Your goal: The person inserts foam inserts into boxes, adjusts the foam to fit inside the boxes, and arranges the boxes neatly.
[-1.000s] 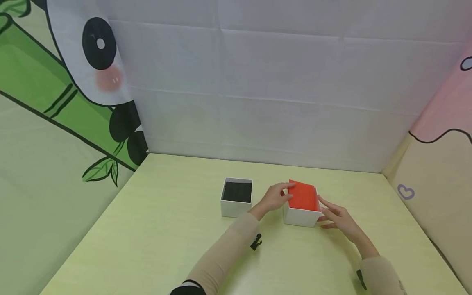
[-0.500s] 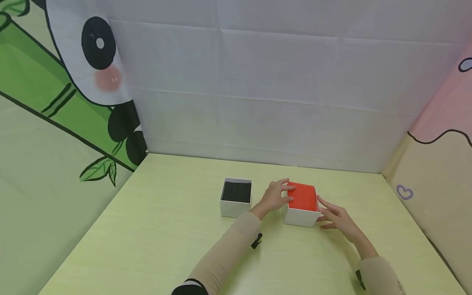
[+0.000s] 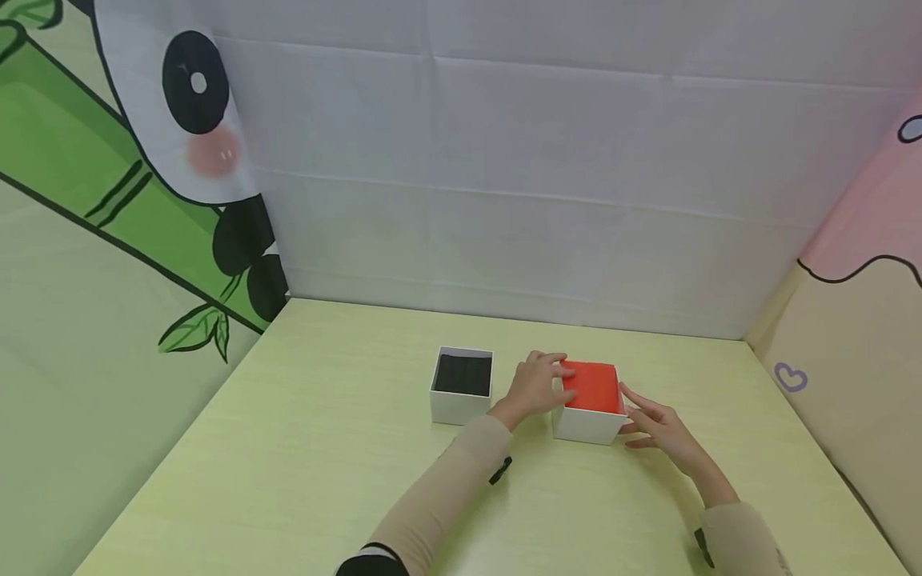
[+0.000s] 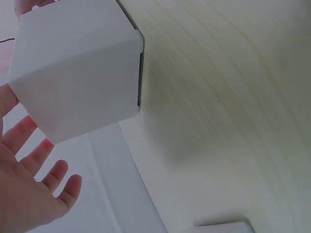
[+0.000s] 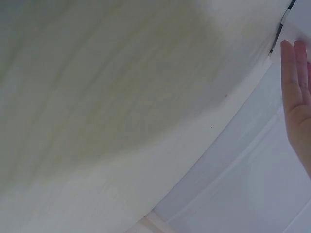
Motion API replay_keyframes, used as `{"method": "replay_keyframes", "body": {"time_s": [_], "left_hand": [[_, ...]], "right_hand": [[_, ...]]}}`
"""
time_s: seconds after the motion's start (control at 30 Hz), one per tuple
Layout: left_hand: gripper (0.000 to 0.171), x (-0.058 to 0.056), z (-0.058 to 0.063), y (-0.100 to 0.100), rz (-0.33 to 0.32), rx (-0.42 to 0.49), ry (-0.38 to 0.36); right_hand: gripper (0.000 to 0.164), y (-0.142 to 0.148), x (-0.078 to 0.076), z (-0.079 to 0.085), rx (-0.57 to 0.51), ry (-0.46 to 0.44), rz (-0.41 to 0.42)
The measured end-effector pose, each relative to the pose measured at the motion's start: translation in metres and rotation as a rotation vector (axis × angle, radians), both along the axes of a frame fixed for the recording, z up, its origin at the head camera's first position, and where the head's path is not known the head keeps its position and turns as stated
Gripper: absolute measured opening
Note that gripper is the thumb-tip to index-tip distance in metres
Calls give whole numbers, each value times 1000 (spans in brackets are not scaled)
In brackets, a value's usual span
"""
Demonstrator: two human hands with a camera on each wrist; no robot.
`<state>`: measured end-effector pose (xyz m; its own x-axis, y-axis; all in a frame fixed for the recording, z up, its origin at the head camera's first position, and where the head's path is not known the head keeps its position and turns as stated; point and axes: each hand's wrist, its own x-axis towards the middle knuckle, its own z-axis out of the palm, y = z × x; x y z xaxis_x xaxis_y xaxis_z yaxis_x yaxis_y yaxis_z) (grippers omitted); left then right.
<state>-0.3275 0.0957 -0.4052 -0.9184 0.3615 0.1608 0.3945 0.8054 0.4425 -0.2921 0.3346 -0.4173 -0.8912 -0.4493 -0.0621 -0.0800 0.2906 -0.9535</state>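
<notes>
A white box (image 3: pixel 589 426) stands on the table, filled near its rim by a flat red sheet-like piece (image 3: pixel 596 388), whose material I cannot tell. My left hand (image 3: pixel 535 386) is at the box's left rim, its fingertips and thumb touching the red piece's left side. In the left wrist view those fingers (image 4: pixel 43 154) reach over the edge of the box (image 4: pixel 82 73) without curling round it. On the other side, my right hand (image 3: pixel 666 432) rests its extended fingers against the box's right wall. The right wrist view shows its fingers (image 5: pixel 290 73) straight.
To the left stands a second white box (image 3: pixel 459 408) holding a black flat piece (image 3: pixel 463 374). The pale yellow table (image 3: pixel 324 448) ends at a white backdrop (image 3: pixel 504 200), with printed panels at both sides.
The red piece's raised back-left corner has come down, and it now lies flatter inside the box. My left fingers have spread along its left edge; the right hand stays put.
</notes>
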Motion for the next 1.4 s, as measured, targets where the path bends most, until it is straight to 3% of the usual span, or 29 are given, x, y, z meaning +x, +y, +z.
{"method": "replay_keyframes", "body": {"time_s": [0.17, 0.33, 0.57, 0.67, 0.83, 1.13, 1.4], "left_hand": [[29, 2, 0, 2, -8, -28, -1], [43, 1, 2, 5, -11, -84, 46], [51, -5, 8, 22, -104, -131, 73], [52, -6, 9, 29, -108, -173, 67], [53, -9, 7, 37, -83, -217, 13], [50, -12, 7, 39, -40, -190, -118], [48, -10, 11, 40, -4, -192, -164]], "right_hand": [[51, 0, 0, 0, -2, -8, -1], [52, -1, 0, 1, 2, -17, -14], [52, 0, 0, -1, 4, -23, -19], [51, 1, -1, -1, -8, -17, -7], [51, 2, 0, -1, -22, -12, 13], [51, -1, 2, 3, -1, -25, -10], [52, -2, 3, 3, 13, -25, -26]]}}
